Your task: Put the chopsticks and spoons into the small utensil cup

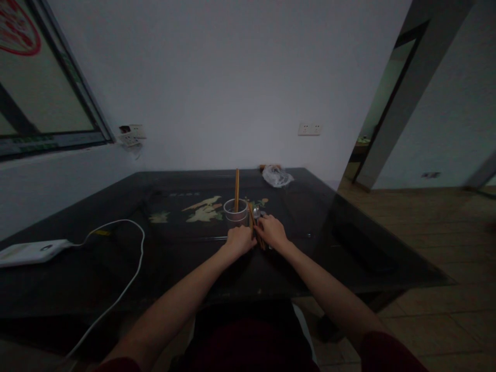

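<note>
A clear plastic cup [230,218] stands on the dark table, with a pair of wooden chopsticks [237,188] upright in it. Just right of the cup is a small bundle of chopsticks [250,214] and metal spoons [256,211], lying between my hands. My left hand [240,239] is closed at the near end of a chopstick, in front of the cup. From the right side, my right hand [272,231] curls its fingers over the same bundle and is closed on chopsticks. My fingers hide part of the bundle.
A crumpled clear plastic bag [277,176] lies at the table's back edge by the wall. To the left, a white power bank [34,252] trails a white cable [142,243] over the front edge. A dark flat object [364,249] rests on the right side.
</note>
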Tool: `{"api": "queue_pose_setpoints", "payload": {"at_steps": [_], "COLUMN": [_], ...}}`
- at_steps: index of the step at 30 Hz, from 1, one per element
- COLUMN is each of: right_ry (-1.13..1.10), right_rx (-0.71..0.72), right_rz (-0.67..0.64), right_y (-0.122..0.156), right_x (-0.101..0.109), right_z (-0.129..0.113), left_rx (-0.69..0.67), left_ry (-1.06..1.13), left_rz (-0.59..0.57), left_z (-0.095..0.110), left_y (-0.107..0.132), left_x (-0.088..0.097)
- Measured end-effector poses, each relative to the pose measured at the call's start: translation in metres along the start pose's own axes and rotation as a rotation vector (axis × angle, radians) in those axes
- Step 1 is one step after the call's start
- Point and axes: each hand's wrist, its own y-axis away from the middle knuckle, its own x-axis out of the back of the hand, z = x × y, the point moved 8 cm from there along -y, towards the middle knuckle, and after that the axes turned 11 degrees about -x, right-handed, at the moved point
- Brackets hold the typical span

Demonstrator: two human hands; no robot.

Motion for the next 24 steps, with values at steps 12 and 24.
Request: {"api": "queue_pose_setpoints", "payload": {"at_steps": [12,24], "right_ry": [0.129,0.149], "right_rx": [-0.006,-0.099], "right_rz": [-0.013,-0.026], "right_y": [0.006,0.005], "right_x": [-0.011,-0.009], "right_z": [-0.009,0.006], "left_rx": [-0.045,-0.027], "left_ry": [-0.054,-0.026], "left_rz": [0.107,0.072], "left_z": [0.000,-0.001], "left_y": [-0.002,-0.001], "left_x": [0.003,0.005]}}
